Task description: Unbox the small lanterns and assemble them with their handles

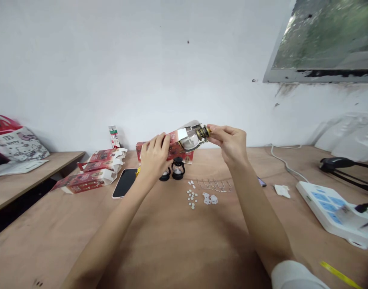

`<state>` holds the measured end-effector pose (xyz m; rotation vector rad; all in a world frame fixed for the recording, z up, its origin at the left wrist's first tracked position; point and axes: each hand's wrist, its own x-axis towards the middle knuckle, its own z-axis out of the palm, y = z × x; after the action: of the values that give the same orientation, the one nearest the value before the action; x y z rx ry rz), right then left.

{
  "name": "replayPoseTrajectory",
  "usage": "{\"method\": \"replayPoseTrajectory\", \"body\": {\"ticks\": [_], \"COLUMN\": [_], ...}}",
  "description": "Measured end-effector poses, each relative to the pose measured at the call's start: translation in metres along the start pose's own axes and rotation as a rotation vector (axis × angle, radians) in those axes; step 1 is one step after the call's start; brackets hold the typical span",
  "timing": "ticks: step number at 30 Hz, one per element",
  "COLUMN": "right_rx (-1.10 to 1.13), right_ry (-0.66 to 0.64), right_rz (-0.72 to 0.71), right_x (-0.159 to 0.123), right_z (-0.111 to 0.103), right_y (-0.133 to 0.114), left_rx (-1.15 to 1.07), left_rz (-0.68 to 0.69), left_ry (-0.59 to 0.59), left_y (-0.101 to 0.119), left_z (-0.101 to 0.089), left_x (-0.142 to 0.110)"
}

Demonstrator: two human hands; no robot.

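My left hand (155,154) is closed around a red printed box (175,150), held tilted above the table. At the box's open right end, beside a white flap, a small lantern (191,136) with a clear body and a black-and-gold top sticks partway out. My right hand (230,142) pinches the tip of that top. Below the box stand two small black lanterns (178,169), one partly hidden by my left arm. Another red box (188,157) shows behind the held one.
Several open red boxes (94,176) lie at left by a phone (124,184) and a small bottle (114,136). Round coin-like pieces (192,196), white plastic parts (210,198) and wire handles (215,185) lie mid-table. A power strip (328,208) is at right.
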<state>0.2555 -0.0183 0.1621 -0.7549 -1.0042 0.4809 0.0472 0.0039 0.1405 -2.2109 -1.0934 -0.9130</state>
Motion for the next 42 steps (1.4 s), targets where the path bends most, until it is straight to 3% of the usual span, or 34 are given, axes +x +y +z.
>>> {"method": "replayPoseTrajectory", "body": {"ticks": [4,7,11,13,17,21,24,27,30,33,36,42], "right_rx": [-0.062,-0.396,-1.210,-1.372,-1.427,-1.490,-1.520,-1.320,-0.874,-0.742,-0.829,-0.893], "right_ry": [0.093,0.104,0.027,-0.048,-0.150,-0.208,-0.213,-0.245,-0.429,-0.673,-0.748,-0.817], "right_rz": [-0.012,-0.006,0.063,0.091,0.130,0.153,0.121,-0.130,-0.516,-0.745,-0.790,-0.670], "right_x": [0.020,0.034,0.042,0.041,0.033,0.027,0.023,0.009,-0.016,-0.041,-0.052,-0.051], "right_z": [-0.026,-0.045,-0.054,-0.052,-0.045,-0.041,-0.029,-0.007,0.018,0.034,0.040,0.042], "right_y": [0.004,0.019,0.048,0.062,0.084,0.087,0.073,0.046,0.020,0.007,0.009,0.019], "left_rx": [0.006,-0.149,-0.675,-1.090,-1.810,-2.155,-2.214,-2.182,-2.134,-2.103,-2.108,-2.115], "left_rz": [-0.101,-0.246,-0.543,-0.677,-0.949,-1.151,-1.208,-1.280,-1.333,-1.342,-1.312,-1.286], "left_ry": [-0.013,0.093,0.284,0.306,0.127,-0.056,-0.070,-0.027,0.029,0.094,0.169,0.355], "left_y": [-0.010,-0.021,-0.032,-0.034,-0.035,-0.035,-0.033,-0.029,-0.024,-0.018,-0.013,-0.008], "left_z": [-0.007,-0.011,-0.014,-0.014,-0.012,-0.004,0.003,0.008,0.009,0.008,0.008,0.010], "left_x": [0.004,0.007,0.012,0.015,0.020,0.019,0.018,0.018,0.018,0.018,0.018,0.017]}}
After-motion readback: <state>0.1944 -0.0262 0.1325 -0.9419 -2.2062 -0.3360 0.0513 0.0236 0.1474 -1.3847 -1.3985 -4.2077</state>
